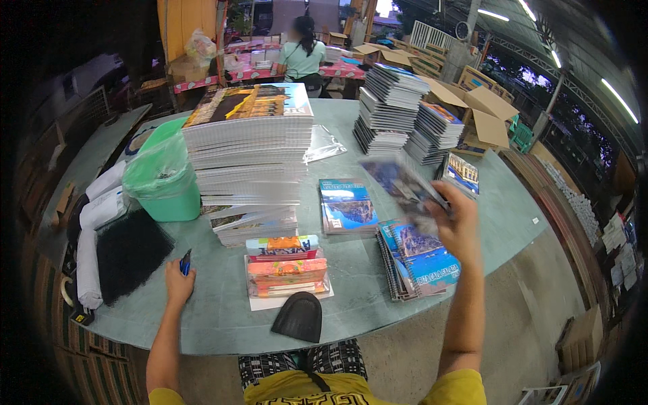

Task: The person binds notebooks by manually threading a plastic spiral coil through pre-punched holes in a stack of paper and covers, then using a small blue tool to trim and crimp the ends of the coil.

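Note:
Raised over the right side of the table, my right hand [459,219] grips a motion-blurred spiral notebook [401,185] by its near edge. Below it lies a pile of spiral notebooks [422,260] with blue photo covers. To the left of that pile, another blue-covered notebook [347,206] rests flat. My left hand [179,282] is down on the table at the left, closed around a small blue tool [185,262] whose kind I cannot make out. A tall stack of printed sheets [246,162] rises beyond the left hand.
A green bin [169,189] with a plastic liner stands left of the sheet stack. Notebook stacks [388,111] and an open carton [489,118] are at the far right. Near the front edge sit colourful packs [287,270] and a black pad [298,318]. A person [302,57] sits beyond.

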Motion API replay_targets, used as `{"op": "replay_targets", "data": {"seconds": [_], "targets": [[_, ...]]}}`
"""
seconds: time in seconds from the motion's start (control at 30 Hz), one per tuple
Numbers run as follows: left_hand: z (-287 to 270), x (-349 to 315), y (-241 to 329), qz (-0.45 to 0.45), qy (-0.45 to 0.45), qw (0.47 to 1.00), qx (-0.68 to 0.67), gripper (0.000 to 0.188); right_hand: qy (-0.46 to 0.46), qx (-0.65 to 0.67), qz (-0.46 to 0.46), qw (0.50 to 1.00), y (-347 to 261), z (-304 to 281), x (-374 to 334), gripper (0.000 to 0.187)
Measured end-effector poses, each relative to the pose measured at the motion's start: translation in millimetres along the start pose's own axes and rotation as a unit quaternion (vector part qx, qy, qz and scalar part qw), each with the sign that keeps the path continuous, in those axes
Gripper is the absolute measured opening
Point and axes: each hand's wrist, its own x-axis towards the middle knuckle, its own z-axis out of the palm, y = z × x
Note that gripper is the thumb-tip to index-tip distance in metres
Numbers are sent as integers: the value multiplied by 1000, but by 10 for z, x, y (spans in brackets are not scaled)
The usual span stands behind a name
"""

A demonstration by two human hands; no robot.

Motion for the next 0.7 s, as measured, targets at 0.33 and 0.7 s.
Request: {"op": "replay_targets", "data": {"seconds": [0.33,0.7], "targets": [[79,-146,127,53,64,994,72,40,-91,43,345,933,2137,-45,-1041,32],[-1,-194,246,49,59,994,76,40,-83,-249,184,947,2169,147,-711,29]]}}
